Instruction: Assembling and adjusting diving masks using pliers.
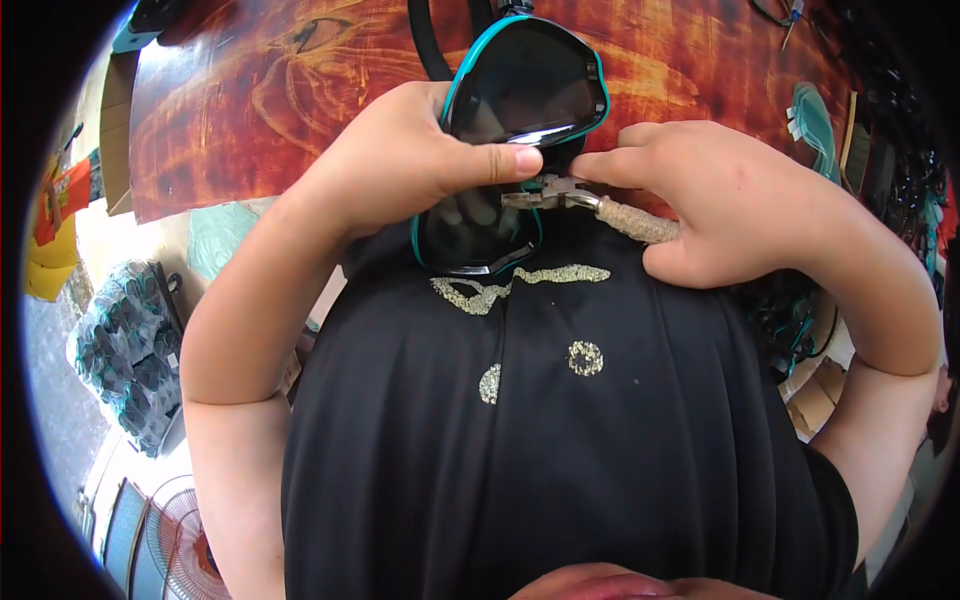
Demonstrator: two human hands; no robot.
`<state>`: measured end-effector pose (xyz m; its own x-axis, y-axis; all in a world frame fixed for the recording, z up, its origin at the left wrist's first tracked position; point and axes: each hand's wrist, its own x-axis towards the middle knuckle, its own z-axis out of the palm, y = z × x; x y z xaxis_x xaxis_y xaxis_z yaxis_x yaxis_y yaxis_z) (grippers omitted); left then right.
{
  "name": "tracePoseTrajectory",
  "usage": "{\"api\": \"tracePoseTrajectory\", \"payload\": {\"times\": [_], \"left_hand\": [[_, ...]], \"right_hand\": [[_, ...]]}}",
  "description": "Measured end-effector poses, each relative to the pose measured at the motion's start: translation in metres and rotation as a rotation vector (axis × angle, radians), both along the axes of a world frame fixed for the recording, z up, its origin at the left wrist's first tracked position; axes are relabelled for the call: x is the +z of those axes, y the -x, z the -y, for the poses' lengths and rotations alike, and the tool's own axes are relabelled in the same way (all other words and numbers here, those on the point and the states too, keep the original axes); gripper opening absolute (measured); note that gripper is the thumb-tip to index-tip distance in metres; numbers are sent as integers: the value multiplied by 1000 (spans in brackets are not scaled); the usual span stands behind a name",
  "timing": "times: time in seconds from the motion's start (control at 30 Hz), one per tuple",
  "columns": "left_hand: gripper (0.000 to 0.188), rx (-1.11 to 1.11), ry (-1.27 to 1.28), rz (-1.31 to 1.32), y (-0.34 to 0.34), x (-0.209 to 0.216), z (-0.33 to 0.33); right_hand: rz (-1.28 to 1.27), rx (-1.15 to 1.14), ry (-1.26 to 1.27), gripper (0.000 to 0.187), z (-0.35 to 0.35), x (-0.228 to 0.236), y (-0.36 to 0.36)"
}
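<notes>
two hands [400, 150] [725, 200] hold one two-lens mask [527, 85] and one pair of pliers [615, 213].

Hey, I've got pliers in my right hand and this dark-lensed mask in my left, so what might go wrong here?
The pliers in your right hand overlap the edge of the mask's lower lens in this view, so a slip might scratch it. Your left hand's thumb sits close to the pliers' metal head, so it could get pinched.
</notes>
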<state>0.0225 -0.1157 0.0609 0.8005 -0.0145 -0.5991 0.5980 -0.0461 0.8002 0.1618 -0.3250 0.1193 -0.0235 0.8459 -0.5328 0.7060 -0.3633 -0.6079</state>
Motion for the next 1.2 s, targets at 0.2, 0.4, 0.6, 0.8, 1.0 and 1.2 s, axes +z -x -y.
{"api": "tracePoseTrajectory", "payload": {"times": [0.2, 0.4, 0.6, 0.8, 1.0, 1.2], "left_hand": [[55, 268, -386, 511, 21, 9, 29], [47, 190, -145, 114, 16, 24, 15], [47, 235, -127, 124, 18, 18, 20], [46, 195, -178, 158, 18, 12, 20], [49, 180, -69, 229, 13, 7, 17], [48, 174, -154, 166, 4, 16, 9]], "right_hand": [[22, -135, -29, 61, 10, 19, 19], [13, -180, -83, 62, 19, 17, 19], [-16, -160, -16, 63, 11, 19, 16], [26, -168, -81, 57, 8, 16, 22], [-133, 13, -20, 62, 0, -12, -18], [-52, -77, 51, 66, 11, 10, -8]]}}
